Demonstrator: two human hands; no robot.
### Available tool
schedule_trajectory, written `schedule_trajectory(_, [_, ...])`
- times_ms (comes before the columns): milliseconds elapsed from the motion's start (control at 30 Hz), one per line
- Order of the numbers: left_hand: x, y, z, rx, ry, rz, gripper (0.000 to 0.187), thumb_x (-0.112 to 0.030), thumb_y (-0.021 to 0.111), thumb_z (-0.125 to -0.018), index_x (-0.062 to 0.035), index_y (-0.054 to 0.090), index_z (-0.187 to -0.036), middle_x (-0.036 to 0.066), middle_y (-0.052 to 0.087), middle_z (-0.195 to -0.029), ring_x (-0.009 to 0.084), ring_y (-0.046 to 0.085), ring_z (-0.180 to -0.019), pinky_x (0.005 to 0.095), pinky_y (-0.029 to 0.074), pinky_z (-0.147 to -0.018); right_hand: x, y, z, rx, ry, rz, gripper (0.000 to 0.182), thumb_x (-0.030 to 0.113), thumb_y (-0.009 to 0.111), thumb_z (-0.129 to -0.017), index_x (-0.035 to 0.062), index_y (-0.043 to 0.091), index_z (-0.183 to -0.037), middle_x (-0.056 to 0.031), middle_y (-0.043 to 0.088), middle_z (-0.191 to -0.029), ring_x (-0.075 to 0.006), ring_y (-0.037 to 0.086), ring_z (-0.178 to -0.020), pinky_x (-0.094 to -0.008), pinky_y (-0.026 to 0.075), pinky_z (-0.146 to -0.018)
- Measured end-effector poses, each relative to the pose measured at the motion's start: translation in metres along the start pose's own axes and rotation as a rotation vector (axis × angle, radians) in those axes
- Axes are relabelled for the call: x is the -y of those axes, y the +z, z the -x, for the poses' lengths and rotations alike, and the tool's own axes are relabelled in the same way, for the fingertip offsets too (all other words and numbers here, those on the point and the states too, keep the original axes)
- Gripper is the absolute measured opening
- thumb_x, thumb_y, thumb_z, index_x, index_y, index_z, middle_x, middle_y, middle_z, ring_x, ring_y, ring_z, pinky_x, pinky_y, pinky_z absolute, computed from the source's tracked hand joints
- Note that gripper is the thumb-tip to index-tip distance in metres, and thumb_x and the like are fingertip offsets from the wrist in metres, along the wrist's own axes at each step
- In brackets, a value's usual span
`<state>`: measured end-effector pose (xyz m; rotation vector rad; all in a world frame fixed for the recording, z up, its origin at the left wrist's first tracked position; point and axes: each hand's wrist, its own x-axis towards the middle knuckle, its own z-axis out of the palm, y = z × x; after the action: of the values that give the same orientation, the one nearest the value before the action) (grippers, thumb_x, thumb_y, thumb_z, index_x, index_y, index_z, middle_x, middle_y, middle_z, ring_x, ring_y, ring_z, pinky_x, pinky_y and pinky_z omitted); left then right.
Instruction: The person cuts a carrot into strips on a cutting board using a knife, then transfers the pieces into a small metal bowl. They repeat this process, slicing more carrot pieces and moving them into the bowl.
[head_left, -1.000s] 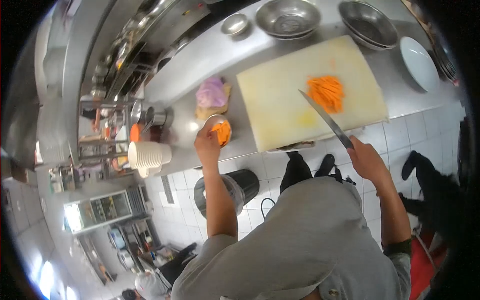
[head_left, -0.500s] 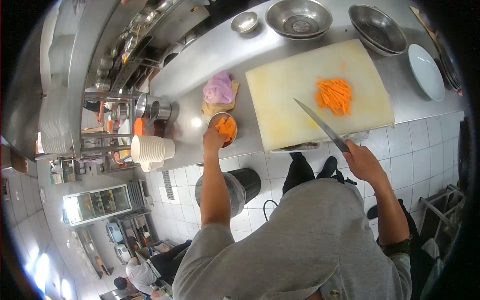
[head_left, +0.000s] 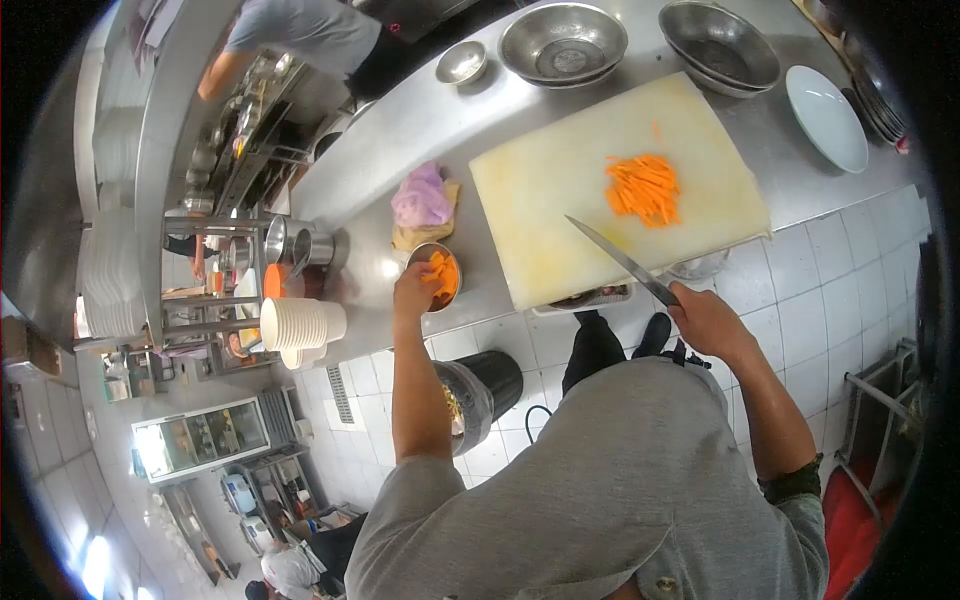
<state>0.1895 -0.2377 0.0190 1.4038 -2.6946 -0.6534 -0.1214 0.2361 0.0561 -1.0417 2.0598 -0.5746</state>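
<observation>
My right hand (head_left: 705, 318) is closed around the handle of a kitchen knife (head_left: 622, 259), whose blade points up and left over the front part of a white cutting board (head_left: 540, 190). Orange carrot sticks (head_left: 645, 190) lie in a pile on the board, beyond the blade. At the board's left, my left hand (head_left: 415, 291) reaches over the rim of a small metal bowl (head_left: 456, 293). Its fingers are curled on carrot slices (head_left: 441, 270) inside; the fingertips are partly hidden. Behind the bowl lies a crumpled purple cloth (head_left: 422, 196) on a tan one.
Metal bowls (head_left: 563, 45) and a white oval plate (head_left: 827, 118) stand along the steel counter's (head_left: 365, 215) far side. Stacked white tubs (head_left: 300, 325) are at the left. A black bin (head_left: 492, 382) stands below the edge. A person in grey (head_left: 310, 35) is across the counter.
The view has shifted slightly, moving the counter items left in the picture. A person in grey has come into view across the counter. My left hand stays at the bowl; the right keeps the knife.
</observation>
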Motion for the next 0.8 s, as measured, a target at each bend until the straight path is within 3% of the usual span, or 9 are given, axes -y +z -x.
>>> schedule_trajectory(233, [-0.002, 0.001, -0.004, 0.076, 0.143, -0.160, 0.041, -0.025, 0.080, -0.077, -0.0080, 0.071, -0.114, 0.016, 0.074, -0.108, 0.0337, 0.069, -0.105, 0.0435, 0.054, -0.094, 0.002, -0.004, 0.002, -0.023, 0.003, -0.019, 0.021, 0.017, 0.055, -0.098, 0.0025, 0.053, -0.113, -0.0304, 0.068, -0.088, -0.0517, 0.065, -0.089, -0.0617, 0.047, -0.081])
schedule_trajectory(333, [-0.020, -0.006, 0.005, 0.040, 0.093, -0.209, 0.039, -0.025, 0.078, -0.079, -0.0076, 0.072, -0.114, 0.017, 0.074, -0.109, 0.0352, 0.069, -0.103, 0.0444, 0.054, -0.093, -0.001, -0.001, 0.002, -0.035, -0.006, -0.003, 0.019, 0.016, 0.056, -0.099, 0.0023, 0.052, -0.112, -0.0297, 0.068, -0.088, -0.0514, 0.064, -0.089, -0.0609, 0.047, -0.080])
schedule_trajectory(433, [0.004, -0.012, -0.004, 0.111, 0.300, -0.471, 0.029, -0.028, 0.078, -0.081, -0.0068, 0.076, -0.101, 0.014, 0.074, -0.107, 0.0353, 0.069, -0.095, 0.0441, 0.056, -0.083, 0.001, -0.002, 0.003, -0.033, -0.003, 0.021, 0.018, 0.015, 0.057, -0.100, 0.0021, 0.049, -0.109, -0.0284, 0.067, -0.090, -0.0509, 0.064, -0.090, -0.0592, 0.048, -0.078])
schedule_trajectory(467, [0.010, -0.010, -0.003, 0.069, 0.213, -0.388, 0.031, -0.027, 0.078, -0.082, -0.0065, 0.075, -0.105, 0.015, 0.074, -0.106, 0.0343, 0.070, -0.095, 0.0431, 0.056, -0.083, 0.001, -0.002, 0.003, -0.031, -0.001, 0.023, 0.018, 0.016, 0.057, -0.100, 0.0021, 0.049, -0.109, -0.0283, 0.068, -0.090, -0.0509, 0.064, -0.090, -0.0591, 0.048, -0.078])
schedule_trajectory(533, [-0.042, -0.034, 0.017, -0.012, 0.048, -0.216, 0.036, -0.025, 0.077, -0.084, -0.0059, 0.073, -0.114, 0.017, 0.075, -0.105, 0.0323, 0.072, -0.093, 0.0410, 0.056, -0.084, 0.001, -0.003, 0.004, -0.028, 0.003, 0.009, 0.018, 0.016, 0.056, -0.100, 0.0022, 0.050, -0.109, -0.0281, 0.068, -0.091, -0.0506, 0.064, -0.090, -0.0588, 0.048, -0.079])
schedule_trajectory(633, [-0.086, -0.037, 0.026, -0.038, -0.054, 0.204, 0.031, -0.025, 0.076, -0.090, -0.0044, 0.073, -0.112, 0.012, 0.075, -0.098, 0.0208, 0.072, -0.086, 0.0344, 0.057, -0.076, -0.002, -0.007, 0.005, -0.025, 0.018, -0.002, 0.019, 0.018, 0.055, -0.101, 0.0022, 0.052, -0.112, -0.0280, 0.068, -0.093, -0.0499, 0.064, -0.092, -0.0586, 0.048, -0.080])
schedule_trajectory(733, [-0.176, -0.011, 0.043, 0.177, -0.126, 0.738, 0.026, -0.024, 0.074, -0.094, -0.0020, 0.074, -0.109, 0.007, 0.074, -0.095, 0.0126, 0.069, -0.081, 0.0282, 0.056, -0.071, 0.000, -0.016, 0.001, -0.038, 0.038, 0.035, 0.023, 0.019, 0.054, -0.102, 0.0023, 0.054, -0.117, -0.0280, 0.068, -0.093, -0.0491, 0.065, -0.093, -0.0584, 0.048, -0.082])
schedule_trajectory(800, [-0.229, 0.035, 0.053, 0.334, 0.055, 0.952, 0.028, -0.023, 0.073, -0.096, -0.0007, 0.071, -0.113, 0.005, 0.073, -0.096, 0.0121, 0.068, -0.079, 0.0266, 0.056, -0.068, -0.007, -0.018, -0.007, -0.045, 0.058, 0.036, 0.025, 0.019, 0.053, -0.102, 0.0023, 0.054, -0.121, -0.0279, 0.068, -0.093, -0.0488, 0.065, -0.094, -0.0583, 0.048, -0.083])
